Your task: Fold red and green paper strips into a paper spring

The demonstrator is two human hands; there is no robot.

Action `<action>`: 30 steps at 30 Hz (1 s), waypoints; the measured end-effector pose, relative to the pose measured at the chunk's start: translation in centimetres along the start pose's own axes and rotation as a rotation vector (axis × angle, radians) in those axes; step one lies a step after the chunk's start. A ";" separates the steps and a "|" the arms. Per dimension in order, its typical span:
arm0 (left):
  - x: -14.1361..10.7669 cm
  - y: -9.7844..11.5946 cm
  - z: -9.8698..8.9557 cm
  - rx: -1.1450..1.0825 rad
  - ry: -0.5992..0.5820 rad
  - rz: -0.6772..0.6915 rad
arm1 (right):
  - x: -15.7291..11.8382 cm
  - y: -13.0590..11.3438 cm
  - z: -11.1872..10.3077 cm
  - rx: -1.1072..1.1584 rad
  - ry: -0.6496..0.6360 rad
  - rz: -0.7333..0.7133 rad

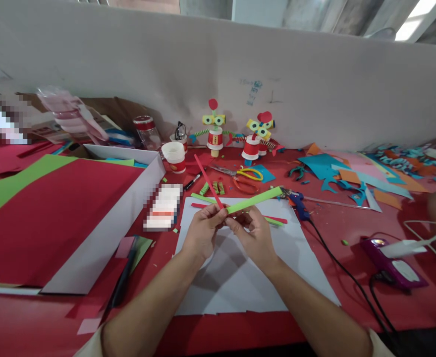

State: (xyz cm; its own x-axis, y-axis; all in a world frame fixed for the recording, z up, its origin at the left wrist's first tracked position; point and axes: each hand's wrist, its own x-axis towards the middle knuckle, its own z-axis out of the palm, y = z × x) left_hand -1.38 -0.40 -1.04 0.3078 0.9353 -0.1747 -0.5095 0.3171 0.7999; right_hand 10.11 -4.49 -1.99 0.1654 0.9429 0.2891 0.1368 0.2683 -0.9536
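My left hand pinches the joined ends of a red paper strip and a green paper strip. The red one slants up and to the left; the green one runs up to the right. My right hand is closed at the same corner, thumb and fingertips at the strips' ends, partly hidden. Both hands are above a white sheet. More red and green strips lie on the sheet behind the hands. Small folded green paper springs lie just beyond.
Yellow- and orange-handled scissors, a marker and a blue glue gun lie around the sheet. Paper-cup figures and cups stand behind. A box holds coloured paper at left; a purple power strip sits right, near another person's hand.
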 end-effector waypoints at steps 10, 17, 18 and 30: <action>0.1 0.0 -0.2 0.014 0.049 -0.145 | 1.2 -0.1 -0.7 0.151 0.070 0.172; -0.1 0.2 -0.2 0.080 0.026 -0.113 | 1.7 0.1 -1.1 0.167 0.005 0.252; 0.0 0.2 -0.2 0.087 0.023 -0.113 | 1.7 0.1 -1.2 0.167 -0.006 0.254; 0.2 -0.4 -0.1 -0.007 0.084 -0.032 | 1.5 -0.2 -0.9 0.277 -0.001 0.293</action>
State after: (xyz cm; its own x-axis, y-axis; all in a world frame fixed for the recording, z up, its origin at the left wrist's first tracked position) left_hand -1.20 -0.38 -1.49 0.2559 0.9345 -0.2474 -0.5062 0.3475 0.7893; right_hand 11.18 -3.31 -1.26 0.1572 0.9876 0.0018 -0.1845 0.0311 -0.9823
